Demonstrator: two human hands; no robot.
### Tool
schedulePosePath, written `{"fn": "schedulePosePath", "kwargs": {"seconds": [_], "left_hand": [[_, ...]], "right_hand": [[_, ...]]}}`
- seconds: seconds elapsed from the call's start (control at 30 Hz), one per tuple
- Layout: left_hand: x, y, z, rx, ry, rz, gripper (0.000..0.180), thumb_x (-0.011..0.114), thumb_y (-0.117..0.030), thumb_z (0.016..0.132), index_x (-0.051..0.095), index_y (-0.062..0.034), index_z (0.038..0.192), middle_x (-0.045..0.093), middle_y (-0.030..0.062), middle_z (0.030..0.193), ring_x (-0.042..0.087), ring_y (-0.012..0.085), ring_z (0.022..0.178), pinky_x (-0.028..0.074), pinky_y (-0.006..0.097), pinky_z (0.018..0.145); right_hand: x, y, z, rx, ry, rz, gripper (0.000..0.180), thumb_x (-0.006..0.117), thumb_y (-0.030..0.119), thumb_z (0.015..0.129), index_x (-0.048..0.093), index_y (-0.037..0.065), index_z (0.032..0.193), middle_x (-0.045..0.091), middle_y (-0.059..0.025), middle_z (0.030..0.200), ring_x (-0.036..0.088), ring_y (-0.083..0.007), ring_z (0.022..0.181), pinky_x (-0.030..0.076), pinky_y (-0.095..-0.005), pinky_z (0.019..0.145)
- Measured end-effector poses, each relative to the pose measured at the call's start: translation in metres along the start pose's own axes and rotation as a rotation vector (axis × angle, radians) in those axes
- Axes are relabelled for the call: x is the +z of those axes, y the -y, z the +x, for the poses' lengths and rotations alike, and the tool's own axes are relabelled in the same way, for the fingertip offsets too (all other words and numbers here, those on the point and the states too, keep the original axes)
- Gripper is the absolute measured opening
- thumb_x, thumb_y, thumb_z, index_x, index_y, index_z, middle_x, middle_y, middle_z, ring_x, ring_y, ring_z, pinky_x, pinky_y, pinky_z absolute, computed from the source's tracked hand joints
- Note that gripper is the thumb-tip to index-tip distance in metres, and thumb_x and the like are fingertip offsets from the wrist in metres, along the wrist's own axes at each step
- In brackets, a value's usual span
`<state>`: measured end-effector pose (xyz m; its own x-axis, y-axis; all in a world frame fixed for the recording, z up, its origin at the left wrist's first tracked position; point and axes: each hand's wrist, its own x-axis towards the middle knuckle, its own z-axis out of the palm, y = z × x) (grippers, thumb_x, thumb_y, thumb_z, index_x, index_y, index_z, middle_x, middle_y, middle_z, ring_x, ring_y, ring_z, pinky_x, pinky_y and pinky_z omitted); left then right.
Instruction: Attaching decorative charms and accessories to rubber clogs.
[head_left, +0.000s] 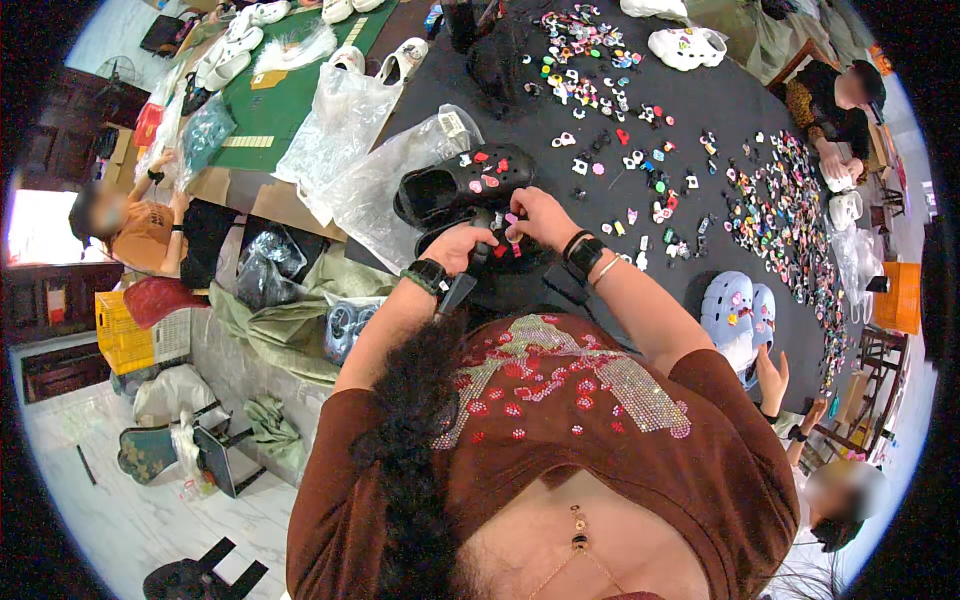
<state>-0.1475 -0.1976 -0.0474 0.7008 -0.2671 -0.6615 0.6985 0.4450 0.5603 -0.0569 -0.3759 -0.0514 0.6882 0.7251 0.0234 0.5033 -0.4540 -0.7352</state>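
Note:
A black clog (440,190) with red, pink and white charms on its top lies at the near edge of the dark table. Just nearer to me is a second black clog (481,262), partly covered by my hands. My left hand (456,248) is closed around this nearer clog, its fingers at the shoe's upper. With bent fingers, my right hand (542,217) pinches a small pink charm (514,220) over the same upper. A few red and pink bits show between the two hands; their exact shapes are too small to tell.
Loose colourful charms (760,200) are strewn over the black tablecloth (560,270). Clear plastic bags (385,200) lie left of the clogs. Light-blue clogs (728,305) sit at right beside another person's hand (770,378). White clogs (687,48) stand farther back. Other people sit around the tables.

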Motion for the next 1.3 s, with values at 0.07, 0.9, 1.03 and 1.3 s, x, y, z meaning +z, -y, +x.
{"fn": "schedulePosePath", "kwargs": {"seconds": [0.07, 0.9, 1.03, 1.3], "left_hand": [[0.004, -0.001, -0.003, -0.029, -0.018, 0.012, 0.027, 0.058, 0.002, 0.071, 0.063, -0.0022, 0.097, 0.065, 0.0066, 0.091, 0.063, 0.0197, 0.08, 0.05, 0.033, 0.074], [0.001, -0.002, 0.0, -0.01, 0.067, -0.058, 0.028, 0.056, 0.004, 0.071, 0.063, -0.0038, 0.097, 0.067, 0.0067, 0.09, 0.064, 0.018, 0.08, 0.051, 0.029, 0.075], [0.006, -0.005, -0.002, -0.005, 0.054, -0.032, 0.026, 0.058, 0.003, 0.069, 0.063, -0.0049, 0.094, 0.067, 0.0063, 0.088, 0.064, 0.0175, 0.075, 0.051, 0.029, 0.072], [0.002, 0.0, 0.002, 0.017, 0.042, -0.041, 0.027, 0.056, 0.003, 0.071, 0.062, -0.0028, 0.097, 0.067, 0.0073, 0.088, 0.064, 0.0192, 0.078, 0.052, 0.032, 0.073]], "right_hand": [[-0.004, 0.0, 0.007, 0.061, 0.111, 0.008, 0.039, 0.079, 0.02, 0.056, 0.052, 0.005, 0.079, 0.054, -0.0129, 0.078, 0.055, -0.0322, 0.08, 0.044, -0.0397, 0.068], [0.011, -0.008, 0.008, -0.052, 0.005, -0.086, 0.017, 0.065, 0.014, 0.072, 0.055, 0.001, 0.078, 0.055, -0.015, 0.076, 0.055, -0.0324, 0.076, 0.045, -0.0403, 0.068], [0.009, -0.009, 0.009, -0.047, 0.022, -0.076, 0.015, 0.063, 0.014, 0.074, 0.056, 0.002, 0.079, 0.056, -0.0149, 0.077, 0.056, -0.0321, 0.078, 0.045, -0.04, 0.069], [0.008, -0.007, 0.012, -0.02, -0.015, -0.003, 0.013, 0.066, 0.009, 0.07, 0.058, 0.0, 0.075, 0.058, -0.0151, 0.071, 0.058, -0.0326, 0.072, 0.047, -0.0386, 0.065]]}}
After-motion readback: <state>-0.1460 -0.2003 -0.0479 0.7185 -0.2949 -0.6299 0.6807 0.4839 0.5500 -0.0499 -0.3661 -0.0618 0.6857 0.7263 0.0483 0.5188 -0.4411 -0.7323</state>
